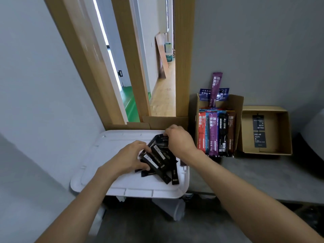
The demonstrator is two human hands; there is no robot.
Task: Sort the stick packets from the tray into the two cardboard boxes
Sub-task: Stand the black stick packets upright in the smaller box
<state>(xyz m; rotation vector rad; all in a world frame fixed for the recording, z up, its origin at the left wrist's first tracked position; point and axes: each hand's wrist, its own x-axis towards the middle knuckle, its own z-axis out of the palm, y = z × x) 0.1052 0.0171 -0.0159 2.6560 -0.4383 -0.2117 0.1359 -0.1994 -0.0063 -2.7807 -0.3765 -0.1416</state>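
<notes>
Head view: stick packets (157,159) on the tray (112,144) are gripped by left hand (133,156) and right hand (178,139). A packed cardboard box (236,106) and a shallower box (284,134) are set at three o'clock, a door frame (184,67) at twelve.

Item 1, left hand (133,156): bare; seen from the back, the knuckles a low ridge, the thumb set apart from the fingers. Nails too blurred to describe.

Item 2, left forearm (85,207): bare along all its visible length, from the wrist to the lower edge of the view; slim at the wrist and broadening toward the camera (the wide-angle lens exaggerates this).

Item 3, right hand (178,137): bare; back of the hand in view, knuckles rounded, fingertips out of sight.

Item 4, right forearm (245,195): bare from the wrist to the lower right corner of the view; smooth in outline, with the same taper as the left.
</notes>
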